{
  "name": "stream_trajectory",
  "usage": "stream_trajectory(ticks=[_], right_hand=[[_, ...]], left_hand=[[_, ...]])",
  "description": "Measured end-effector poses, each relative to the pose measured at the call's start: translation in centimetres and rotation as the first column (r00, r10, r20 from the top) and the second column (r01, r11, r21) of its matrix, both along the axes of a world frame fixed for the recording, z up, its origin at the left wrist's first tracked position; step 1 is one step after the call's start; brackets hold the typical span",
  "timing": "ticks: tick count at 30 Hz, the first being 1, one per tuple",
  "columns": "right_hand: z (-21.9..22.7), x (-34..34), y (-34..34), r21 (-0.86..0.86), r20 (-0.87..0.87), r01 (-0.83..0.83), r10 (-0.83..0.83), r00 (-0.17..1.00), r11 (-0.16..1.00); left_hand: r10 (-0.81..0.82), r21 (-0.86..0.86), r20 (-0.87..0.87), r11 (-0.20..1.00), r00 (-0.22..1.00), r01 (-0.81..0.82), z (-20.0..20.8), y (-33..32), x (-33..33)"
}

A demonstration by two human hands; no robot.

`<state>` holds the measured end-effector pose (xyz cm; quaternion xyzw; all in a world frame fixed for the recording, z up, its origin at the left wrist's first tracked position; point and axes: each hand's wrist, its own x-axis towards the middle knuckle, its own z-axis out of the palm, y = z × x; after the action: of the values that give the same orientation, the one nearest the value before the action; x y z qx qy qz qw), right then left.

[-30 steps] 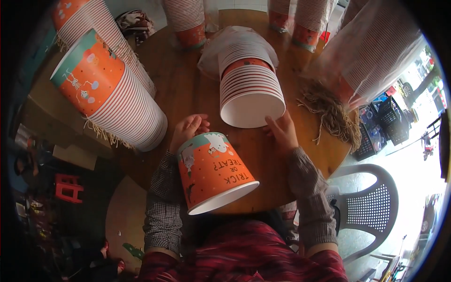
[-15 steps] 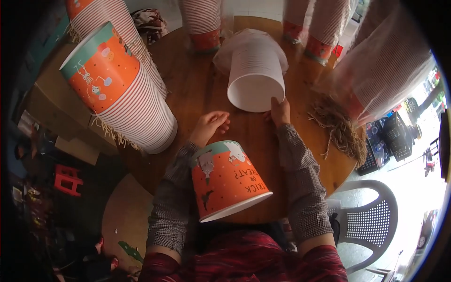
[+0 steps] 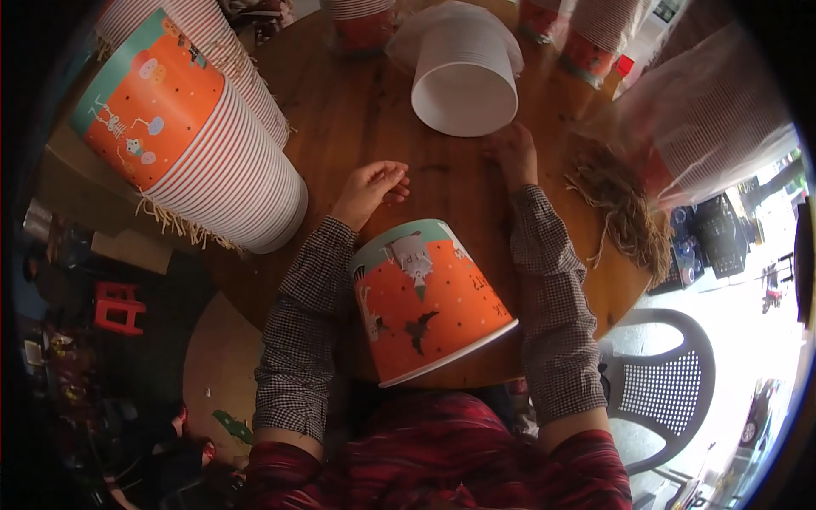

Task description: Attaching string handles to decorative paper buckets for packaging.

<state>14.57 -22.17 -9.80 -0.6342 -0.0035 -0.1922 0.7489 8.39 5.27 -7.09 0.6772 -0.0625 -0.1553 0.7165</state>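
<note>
An orange paper tub with a teal band and Halloween figures sits between my forearms, tilted, its white rolled rim toward me. Neither hand touches it. My left hand hovers just beyond its teal end, fingers curled together with nothing visible in them. Near the lip of a stack of white tubs, lying on its side with its open mouth toward me, is my right hand. Its fingers look bent, but shadow and blur hide whether they hold anything. A clear plastic wrap bunches around the far end of that stack.
Tall stacks of orange tubs lean at the left of the round wooden table. Bagged stacks stand at the right and back. A bundle of straw-coloured strings lies by the right edge. A grey plastic chair and red stool stand beside the table.
My right hand has come off the white tub's lip toward me. The orange tub has turned, showing more of its bat and ghostly figures. The whole view has shifted slightly.
</note>
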Motion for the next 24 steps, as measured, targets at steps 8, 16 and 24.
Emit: stream_trajectory(ticks=[8, 16, 24], right_hand=[[2.2, -11.1, -1.5, 0.014, -0.269, -0.164, 0.162, 0.949, 0.986], [1.4, -12.0, -6.4, -0.550, 0.216, 0.507, -0.474, 0.854, 0.663], [1.7, -11.3, -13.8, -0.743, 0.135, 0.524, -0.674, 0.726, 0.416]], left_hand=[[-0.271, -0.261, 0.051, 0.926, 0.961, 0.274, 0.9, 3.4, -1.8], [-0.645, -0.389, 0.142, 0.661, 0.751, 0.641, 3.8, 4.4, -5.9], [-0.698, 0.029, 0.201, 0.706, 0.688, 0.708, 4.2, 5.5, -5.1]])
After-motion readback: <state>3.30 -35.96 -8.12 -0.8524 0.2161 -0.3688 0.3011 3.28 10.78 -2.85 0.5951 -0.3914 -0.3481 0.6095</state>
